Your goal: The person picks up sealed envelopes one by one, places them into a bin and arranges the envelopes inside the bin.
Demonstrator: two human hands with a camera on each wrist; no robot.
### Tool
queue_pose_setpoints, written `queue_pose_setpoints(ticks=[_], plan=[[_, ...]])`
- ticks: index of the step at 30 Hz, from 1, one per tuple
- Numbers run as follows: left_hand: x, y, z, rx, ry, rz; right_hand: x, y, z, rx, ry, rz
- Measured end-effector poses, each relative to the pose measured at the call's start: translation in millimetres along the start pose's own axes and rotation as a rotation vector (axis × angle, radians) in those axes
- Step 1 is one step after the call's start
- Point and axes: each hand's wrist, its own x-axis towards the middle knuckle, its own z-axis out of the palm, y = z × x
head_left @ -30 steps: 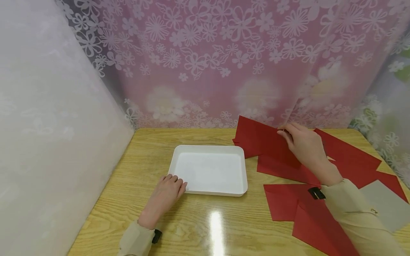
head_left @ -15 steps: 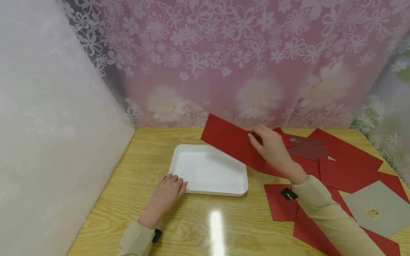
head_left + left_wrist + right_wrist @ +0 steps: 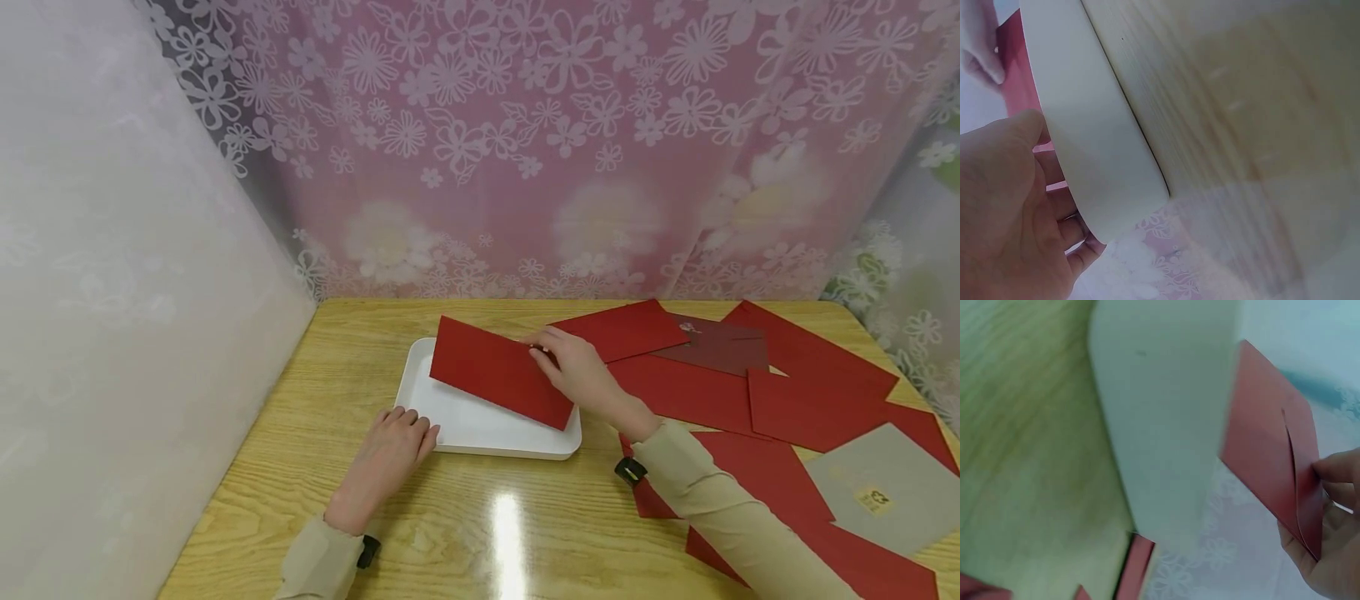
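Observation:
A red envelope [image 3: 498,371] slants over the white tray [image 3: 480,446], covering much of its inside. My right hand [image 3: 581,371] pinches the envelope by its far long edge, thumb on the near face. In the right wrist view the envelope [image 3: 1266,425] shows its flap side, with the fingers behind it. My left hand [image 3: 390,454] holds the tray at its near left corner. The left wrist view has that hand [image 3: 1016,200] with its fingers hooked over the rim and the tray's outer wall [image 3: 1091,125] beside them.
On the right of the wooden table [image 3: 450,525] lie several overlapping red envelopes [image 3: 817,408]. Among them are a dark maroon envelope [image 3: 720,343] and a grey one [image 3: 885,487] with a gold mark. A floral curtain [image 3: 480,167] hangs behind the table.
My right hand has carried the red envelope leftward and down, from above the other envelopes to over the tray. The left hand and the tray have stayed in place.

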Motion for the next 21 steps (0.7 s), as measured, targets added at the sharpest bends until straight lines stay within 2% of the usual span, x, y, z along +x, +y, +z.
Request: queue_pose_setpoints(ticks=[5,12,21], plan=[[0.7,0.6,-0.8,0.010,0.020,0.003,-1.8,4.9,11.8,-0.025,-0.061,-0.020],[0.9,0.1,0.7,0.011,-0.037,-0.025,-6.1,8.5,19.3,-0.036,-0.122,-0.035],[1.4,0.6,0.3,0.029,-0.017,-0.024,-8.8,11.8,25.5,-0.093,-0.225,-0.061]])
